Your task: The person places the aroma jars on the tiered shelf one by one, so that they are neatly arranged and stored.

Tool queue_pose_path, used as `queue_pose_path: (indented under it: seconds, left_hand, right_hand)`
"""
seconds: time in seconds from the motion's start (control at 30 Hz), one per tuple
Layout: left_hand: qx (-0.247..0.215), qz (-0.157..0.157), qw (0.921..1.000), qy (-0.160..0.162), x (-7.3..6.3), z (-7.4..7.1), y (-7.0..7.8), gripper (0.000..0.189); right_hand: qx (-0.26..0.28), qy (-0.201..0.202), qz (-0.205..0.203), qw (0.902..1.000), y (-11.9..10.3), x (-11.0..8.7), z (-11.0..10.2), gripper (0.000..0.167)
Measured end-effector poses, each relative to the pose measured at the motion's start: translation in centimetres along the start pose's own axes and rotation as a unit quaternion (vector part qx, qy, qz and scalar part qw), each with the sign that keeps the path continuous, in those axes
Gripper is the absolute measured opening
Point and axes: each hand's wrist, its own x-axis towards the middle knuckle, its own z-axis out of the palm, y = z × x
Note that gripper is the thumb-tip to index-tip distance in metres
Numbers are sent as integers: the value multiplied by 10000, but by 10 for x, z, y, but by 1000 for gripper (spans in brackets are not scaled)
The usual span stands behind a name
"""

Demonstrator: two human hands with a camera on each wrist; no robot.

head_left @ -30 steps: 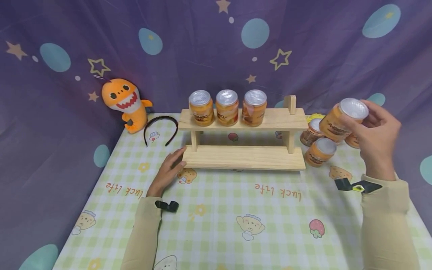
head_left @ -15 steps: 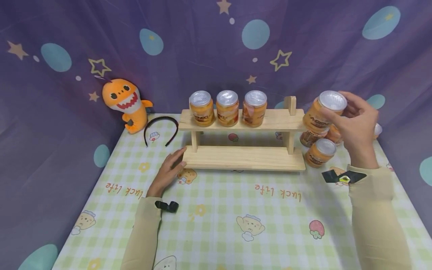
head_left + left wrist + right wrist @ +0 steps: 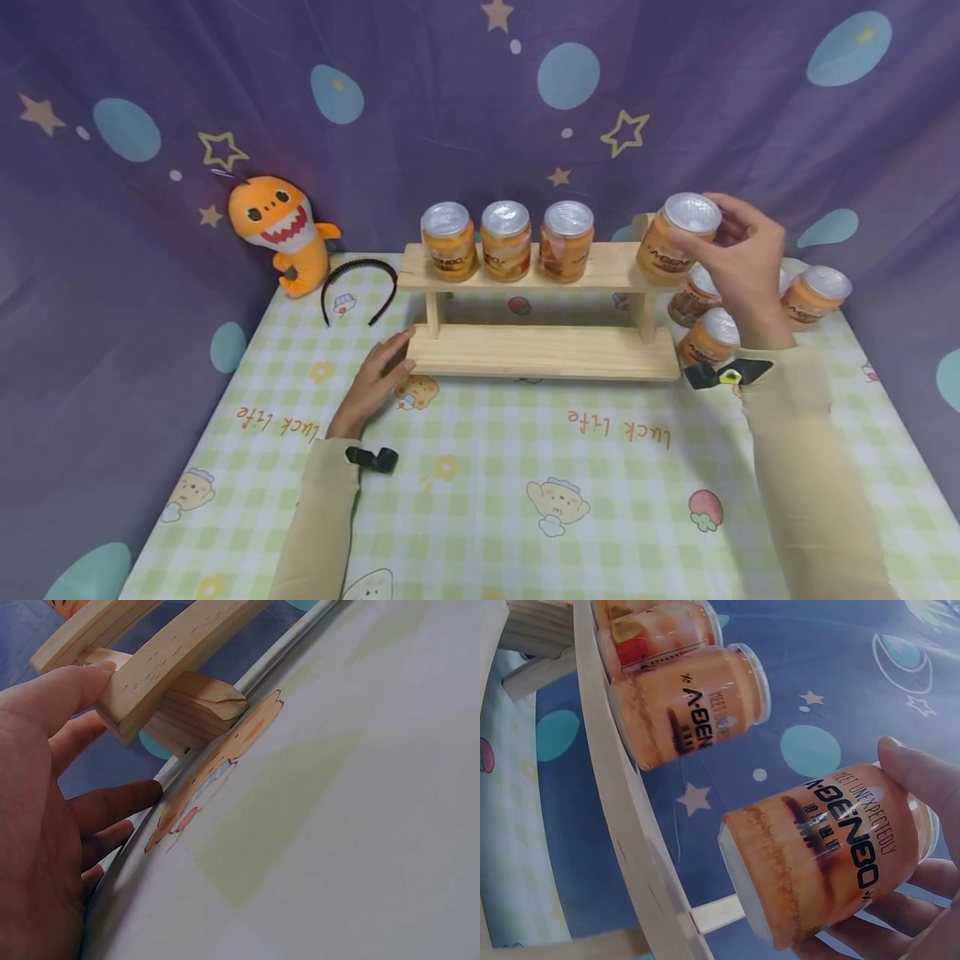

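My right hand grips an orange-labelled can with a silver lid, thumb on the near side and fingers round the far side. It is held upright over the right end of the upper board of a two-tier wooden shelf. In the right wrist view, the can's base is apart from the board. Three similar cans stand in a row on that upper board. With fingers loosely spread, my left hand touches the left end of the lower board; the thumb lies against the board's end.
Several more cans stand on the table right of the shelf, partly behind the right hand. An orange plush shark leans on the curtain at the back left, with a black headband beside it. A checked cloth covers the table.
My right hand has carried the can leftwards, from above the cans on the table to over the shelf's right end. My left hand has stayed at the shelf.
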Motion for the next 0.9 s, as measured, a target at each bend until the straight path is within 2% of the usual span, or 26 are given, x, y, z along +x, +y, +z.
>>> queue_pose_path:
  seconds: [0.3, 0.7, 0.9]
  left_hand:
    - [-20, -96, 9999, -29, 1, 0, 0, 55]
    - [26, 1, 10000, 11, 1, 0, 2, 55]
    - [54, -45, 10000, 0, 0, -1, 3, 55]
  right_hand:
    - [-620, -282, -57, 9977, 7, 2, 19, 52]
    - [-885, -403, 208, 9950, 15, 2, 40, 56]
    - [-850, -455, 190, 9952, 20, 3, 44, 56]
